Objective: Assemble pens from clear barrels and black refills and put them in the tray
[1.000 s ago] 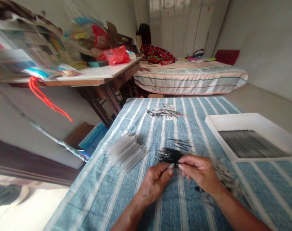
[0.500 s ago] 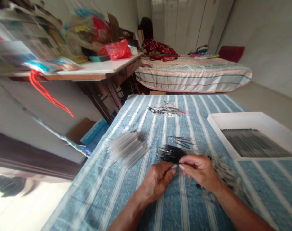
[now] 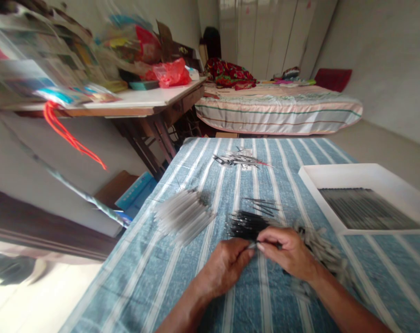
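Note:
My left hand (image 3: 229, 264) is pinched on a small greyish piece, whose end shows between thumb and forefinger. My right hand (image 3: 289, 249) meets it fingertip to fingertip, closed on something dark and tiny at the same spot. Just beyond the fingers lies a pile of thin black sticks (image 3: 247, 224), with a few loose dark sticks (image 3: 262, 205) behind it. A stack of pale translucent tubes (image 3: 184, 215) lies to the left. Beside and partly behind my right hand is a heap of greyish-white pieces (image 3: 325, 247).
On the right a white tray (image 3: 317, 203) holds a row of dark grey sticks (image 3: 365, 208). Thin loose items (image 3: 237, 159) lie on paper at the far end of the striped cloth (image 3: 154, 263). A cluttered desk (image 3: 136, 99) stands left; a bed (image 3: 279, 108) lies beyond.
Both hands are slightly lower in view, still together at the fingertips; the whole scene has also shifted down a little. Nothing has visibly been let go.

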